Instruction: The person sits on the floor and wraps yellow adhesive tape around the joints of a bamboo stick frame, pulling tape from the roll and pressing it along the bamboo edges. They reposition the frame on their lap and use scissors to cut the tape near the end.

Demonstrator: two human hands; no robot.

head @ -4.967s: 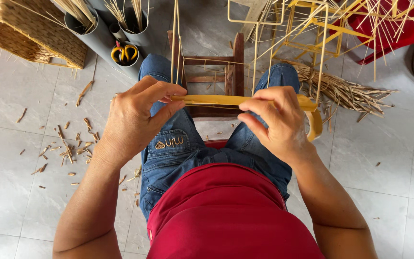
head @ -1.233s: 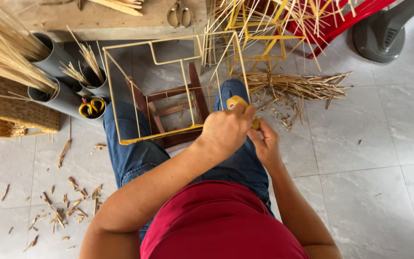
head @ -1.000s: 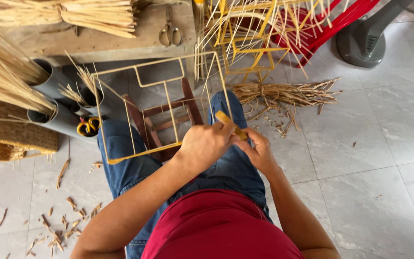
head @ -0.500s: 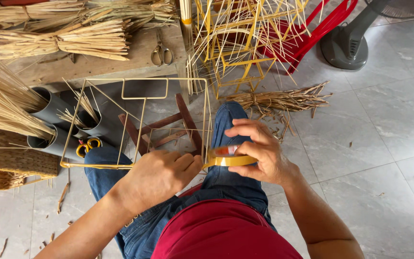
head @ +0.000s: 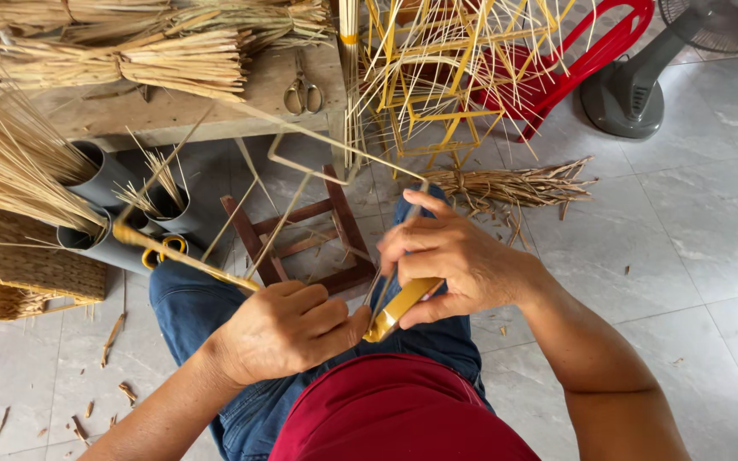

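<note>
Wire frame (head: 301, 183), thin metal, partly wrapped in yellow strip, sat tilted over my lap, above the small wooden stool (head: 305, 243). My left hand (head: 288, 329) was curled shut around one wrapped bar of it, probably to keep the frame from swinging. My right hand (head: 450, 260) pinched a flat yellow strip (head: 399, 309) between thumb and fingers at the frame's near corner; the upper fingers were looser, steadying a thin rod. Held that close to my body, I judged, so the strip stayed taut against the bar.

Grey plastic tubes (head: 117, 213) with reed stalks stood at my left knee, and yellow-handled scissors (head: 162, 249) lay just beside them, within reach. Woven basket (head: 19, 269) at far left. Bundles of dried reed (head: 130, 60) and metal scissors (head: 302, 90) lay on the wooden tabletop (head: 215, 111) ahead. Finished yellow frames (head: 437, 77) were stacked beyond, near a red plastic chair (head: 591, 55) and a fan base (head: 629, 98). Reed scraps littered the tiled floor (head: 685, 256).
</note>
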